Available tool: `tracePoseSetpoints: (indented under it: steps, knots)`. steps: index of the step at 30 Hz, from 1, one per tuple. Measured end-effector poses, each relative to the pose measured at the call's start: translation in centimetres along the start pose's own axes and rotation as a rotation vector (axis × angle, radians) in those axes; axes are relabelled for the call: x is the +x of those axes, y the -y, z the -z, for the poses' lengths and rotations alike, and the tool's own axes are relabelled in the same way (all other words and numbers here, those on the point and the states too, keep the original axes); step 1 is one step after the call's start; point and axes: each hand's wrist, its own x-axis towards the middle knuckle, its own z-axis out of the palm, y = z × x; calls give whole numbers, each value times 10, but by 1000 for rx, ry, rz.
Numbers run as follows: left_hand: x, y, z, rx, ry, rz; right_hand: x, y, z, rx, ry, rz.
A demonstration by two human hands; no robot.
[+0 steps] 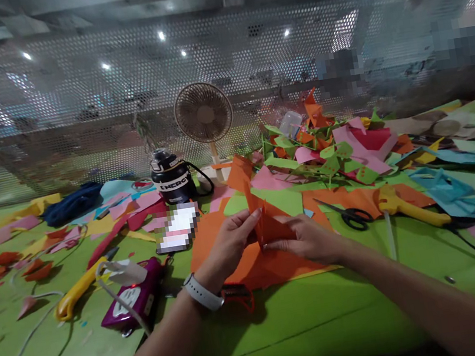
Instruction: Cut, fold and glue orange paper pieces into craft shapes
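Observation:
A folded orange paper piece (275, 227) stands upright between my two hands, above the middle of the green table (312, 321). My left hand (235, 241) pinches its left edge between thumb and fingers; a pale watch band is on that wrist. My right hand (307, 239) grips the lower right part of the same piece, its thumb and fingers closed on the paper. Flat orange sheets (251, 271) lie under both hands, and a light green sheet (287, 199) lies just behind them.
Black scissors (353, 217) and a yellow glue gun (416, 211) lie to the right. Left are a purple power strip (135, 300), a yellow-handled tool (78, 292) and a phone (179, 227). A black bottle (171, 179), a fan (203, 113) and a colored paper heap (327, 152) stand behind.

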Motion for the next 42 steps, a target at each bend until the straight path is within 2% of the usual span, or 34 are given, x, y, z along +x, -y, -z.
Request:
tracePoseSetpoints:
  steps: [2,4,7,11,15,18,21,24,26,29,34,42]
  knots:
    - [-3,1,-4,47,25,-10,1,0,0,61,-9,-92]
    - [-5,2,-6,83,0,-24,2,-1,0,145,-16,-157]
    - [-9,4,-9,101,-64,-45,3,-3,-1,264,-35,-182]
    - [-11,8,-11,159,-36,-80,3,-5,-4,392,-33,-231]
    - [-8,14,-13,202,-63,-93,2,-5,-5,125,-99,-236]
    - [-6,15,-13,127,-93,-60,2,-4,-2,-135,-184,-201]
    - [-5,12,-13,-19,-114,-15,3,-4,3,-315,-386,-120]
    - [-5,8,-14,-95,-152,35,5,-6,7,-381,-552,24]
    - [-6,7,-15,-93,-169,54,6,-8,8,-353,-514,36]
    - [-6,8,-15,-61,-195,63,6,-9,8,-267,-406,-46]
    - [-7,9,-15,23,-193,48,7,-9,7,-96,-374,-66]
    - [-8,19,-13,267,-56,56,12,-14,4,340,-291,-92]
